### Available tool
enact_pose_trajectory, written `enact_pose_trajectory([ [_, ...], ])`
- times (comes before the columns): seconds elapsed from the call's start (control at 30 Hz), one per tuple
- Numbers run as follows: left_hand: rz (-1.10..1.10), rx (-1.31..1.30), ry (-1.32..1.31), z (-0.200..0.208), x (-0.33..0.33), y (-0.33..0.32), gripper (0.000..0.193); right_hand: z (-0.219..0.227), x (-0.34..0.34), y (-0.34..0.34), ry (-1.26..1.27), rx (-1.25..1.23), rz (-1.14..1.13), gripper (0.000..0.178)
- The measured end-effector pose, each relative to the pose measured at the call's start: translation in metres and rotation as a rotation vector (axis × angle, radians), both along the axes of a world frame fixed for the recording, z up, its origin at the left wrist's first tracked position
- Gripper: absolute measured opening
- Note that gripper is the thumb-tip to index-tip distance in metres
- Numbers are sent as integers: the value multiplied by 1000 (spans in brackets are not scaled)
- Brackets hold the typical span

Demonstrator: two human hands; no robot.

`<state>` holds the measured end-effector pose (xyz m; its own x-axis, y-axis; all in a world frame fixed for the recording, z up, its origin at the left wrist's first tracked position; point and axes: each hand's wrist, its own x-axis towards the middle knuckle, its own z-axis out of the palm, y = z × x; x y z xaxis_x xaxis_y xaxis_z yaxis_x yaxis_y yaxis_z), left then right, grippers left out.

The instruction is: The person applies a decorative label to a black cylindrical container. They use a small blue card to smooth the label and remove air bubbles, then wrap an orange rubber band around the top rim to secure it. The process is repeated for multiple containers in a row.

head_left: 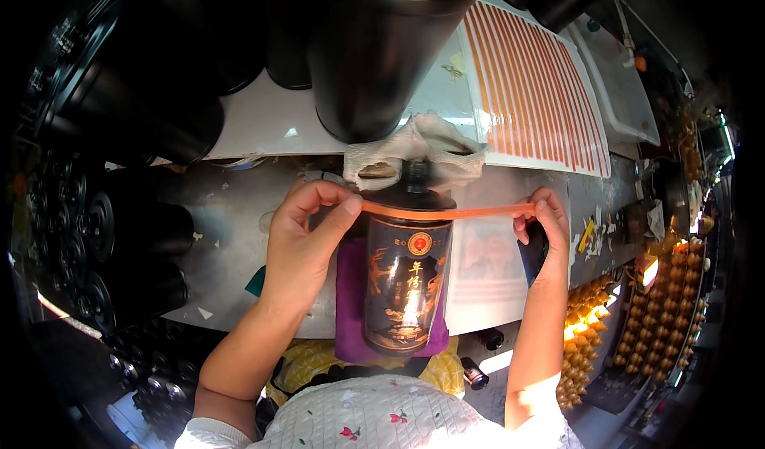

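Pinching one end of an orange strip [486, 211] between thumb and finger of the left hand [309, 230]; pinching the other end likewise with the right hand [550, 230]; stretching it straight between both, across the shoulder of a dark, gold-patterned bottle [405, 290]; impossible to tell whether touching the glass or not; midway between the hands for that bottle, with neck pointing away from the body and purple cloth [348, 321] beneath; just beyond the strip, at the neck, with a whitish cloth [437, 138]; ahead of the right hand, with a sheet of orange strips [530, 86]; ahead of the left, past the counter's [227, 226] near part, with a large black container [378, 58].
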<state>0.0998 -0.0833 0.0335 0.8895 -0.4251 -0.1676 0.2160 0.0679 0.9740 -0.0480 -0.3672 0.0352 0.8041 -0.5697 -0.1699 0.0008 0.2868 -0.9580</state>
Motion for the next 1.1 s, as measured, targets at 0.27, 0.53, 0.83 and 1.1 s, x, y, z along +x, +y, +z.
enact_pose_trajectory([
  [0.27,33,19,-48,0,-1,-6,12,-1,0,1,-10,5,3,22],
  [0.53,53,29,-114,-2,-3,-8,12,-5,-1,0,-11,-26,-29,24],
  [0.83,198,253,-640,-12,-27,7,18,-10,-3,-4,-72,15,6,24],
  [1.1,-32,289,-750,10,-61,12,64,-13,-5,-7,-64,10,30,25],
])
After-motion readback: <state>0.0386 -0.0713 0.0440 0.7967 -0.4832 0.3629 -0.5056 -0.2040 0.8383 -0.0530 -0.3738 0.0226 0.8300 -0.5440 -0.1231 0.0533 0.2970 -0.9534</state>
